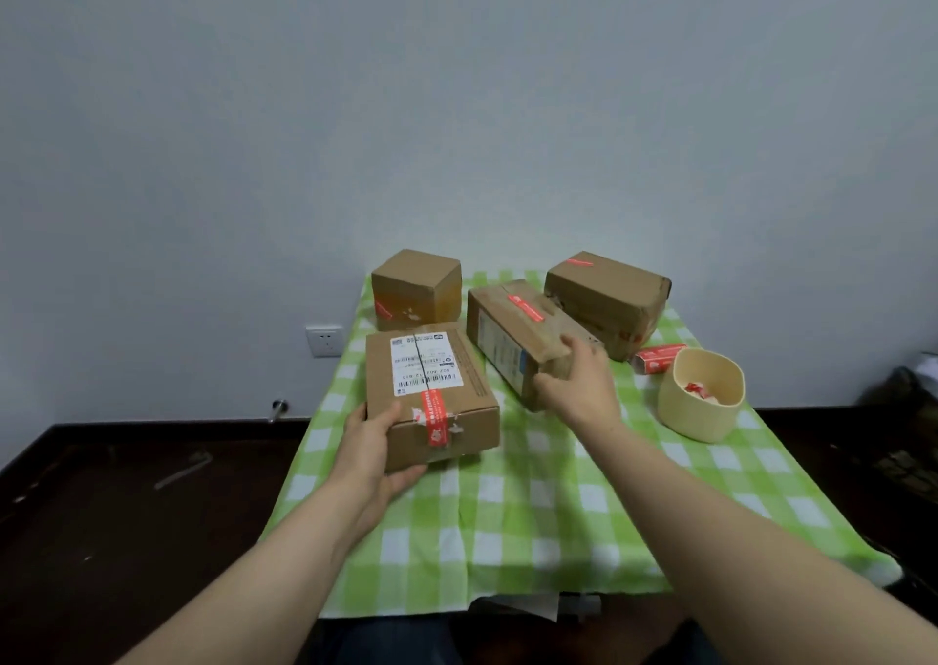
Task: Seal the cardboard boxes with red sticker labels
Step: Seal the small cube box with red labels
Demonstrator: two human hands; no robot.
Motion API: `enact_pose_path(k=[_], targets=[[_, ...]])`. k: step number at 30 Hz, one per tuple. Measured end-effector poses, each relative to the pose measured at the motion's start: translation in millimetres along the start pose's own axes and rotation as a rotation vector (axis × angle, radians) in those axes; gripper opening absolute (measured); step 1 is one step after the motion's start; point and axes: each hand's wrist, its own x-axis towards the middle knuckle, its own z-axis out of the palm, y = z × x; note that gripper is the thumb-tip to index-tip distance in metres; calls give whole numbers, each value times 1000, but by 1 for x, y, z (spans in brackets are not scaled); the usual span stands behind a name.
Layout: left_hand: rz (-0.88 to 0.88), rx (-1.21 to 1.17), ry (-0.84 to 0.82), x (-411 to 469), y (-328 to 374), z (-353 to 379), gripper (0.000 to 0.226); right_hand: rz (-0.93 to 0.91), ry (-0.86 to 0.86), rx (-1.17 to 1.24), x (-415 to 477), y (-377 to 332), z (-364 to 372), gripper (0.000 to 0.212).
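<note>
Several cardboard boxes stand on a table with a green checked cloth (533, 502). My left hand (375, 446) grips the near left corner of a flat box (446, 410) that bears a white shipping label and a red sticker over its front edge. My right hand (578, 385) holds the near end of a long tilted box (512, 329) with a red sticker on top. A cube-shaped box (416, 286) stands at the back left, a red sticker low on its side. A wide box (609, 299) at the back right carries a red sticker on its top.
A cream bowl (695, 410) with peeled red and white scraps sits at the right. Behind it lies a red sticker pack (657, 358). The table stands against a pale wall with a socket (324, 341); dark floor lies on both sides.
</note>
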Motion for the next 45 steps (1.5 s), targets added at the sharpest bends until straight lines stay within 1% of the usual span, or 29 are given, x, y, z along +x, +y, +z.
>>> enact_pose_path(k=[2,5,7,8,9,11,15,18,21,23,25,26,27,29,31,33,34,37,40,42,45], targets=[[-27,15,38,10,0,0,34,8,-9,-86,18,3,-4,79],[-42,48,81,22,2,0,27,66,-60,-210,42,5,-4,105],[-41,82,98,26,3,-1,18,136,-118,-204,55,6,-1,120],[-32,110,113,28,4,-1,17,161,-141,-187,60,7,0,125],[-21,159,128,31,5,-3,21,176,-157,-173,64,8,2,127],[-15,284,162,36,5,-6,36,189,-168,-173,71,9,4,126],[-7,384,176,29,8,-5,28,185,-138,-171,68,4,4,114],[46,448,179,24,11,2,43,187,-109,-106,51,-6,4,108],[73,545,213,23,15,9,52,195,-105,-113,25,-14,9,101],[77,585,221,20,19,12,57,215,-138,-110,9,-15,15,103],[82,637,223,20,20,15,54,240,-173,-118,0,-14,19,109],[94,665,225,27,20,13,53,229,-161,-153,0,-16,20,109],[114,691,218,32,22,14,56,196,-133,-202,2,-18,19,105],[148,734,206,44,29,17,67,70,-77,-287,11,-26,15,94],[182,759,207,65,42,18,71,-71,-84,-322,27,-42,14,87],[231,772,191,69,65,26,76,-157,-127,-333,50,-62,19,84],[248,778,184,58,81,34,73,-181,-153,-317,64,-71,23,85],[270,763,170,83,106,44,40,-228,-254,-226,108,-92,42,94],[277,806,222,133,119,43,49,-245,-329,-286,149,-104,63,108],[274,855,231,161,124,42,53,-254,-369,-351,170,-111,76,118],[271,862,237,191,131,45,56,-269,-424,-418,192,-116,95,129]])
